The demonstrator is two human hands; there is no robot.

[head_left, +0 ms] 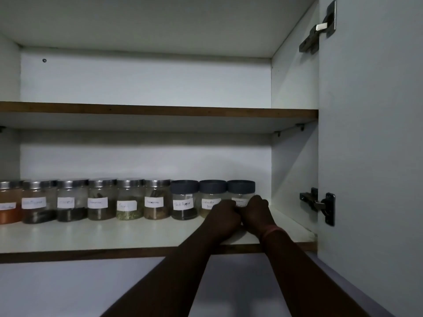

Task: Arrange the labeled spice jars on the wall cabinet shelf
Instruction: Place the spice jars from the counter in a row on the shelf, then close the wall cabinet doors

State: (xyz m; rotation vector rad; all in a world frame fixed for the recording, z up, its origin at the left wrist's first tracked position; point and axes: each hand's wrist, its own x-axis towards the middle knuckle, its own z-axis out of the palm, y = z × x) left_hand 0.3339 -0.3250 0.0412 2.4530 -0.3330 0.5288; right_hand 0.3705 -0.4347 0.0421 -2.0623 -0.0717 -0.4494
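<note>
an open white wall cabinet (pixel 146 81) fills the view, its door (pixel 370 133) swung out at the right with two dark metal hinges, the upper hinge (pixel 319 28) and the lower hinge (pixel 320 205). the upper shelf (pixel 158 112) has a brown front edge, and nothing can be seen on it from this low angle. the lower shelf (pixel 91 234) carries a single row of spice jars standing upright side by side along its back, reaching from the left edge of the frame to near the right wall.

both forearms rise from the bottom of the frame onto the right end of the lower shelf. the left hand (pixel 223 219) and the right hand (pixel 257 215) are curled into loose fists, touching each other knuckle to knuckle, just in front of the two rightmost jars. whether any finger actually grips a jar cannot be told, since the hands hide the jars' lower parts. a reddish band (pixel 271 232) circles the right wrist.

the silver-lidded jars (pixel 100 200) take up the left and middle of the row, each with a white handwritten label and holding orange, dark or greenish spice. to their right stand three dark-lidded jars: the black pepper jar (pixel 184 200) fully in view, the second dark-lidded jar (pixel 211 193) partly behind the left hand, and the last dark-lidded jar (pixel 240 191) partly behind both hands.
</note>
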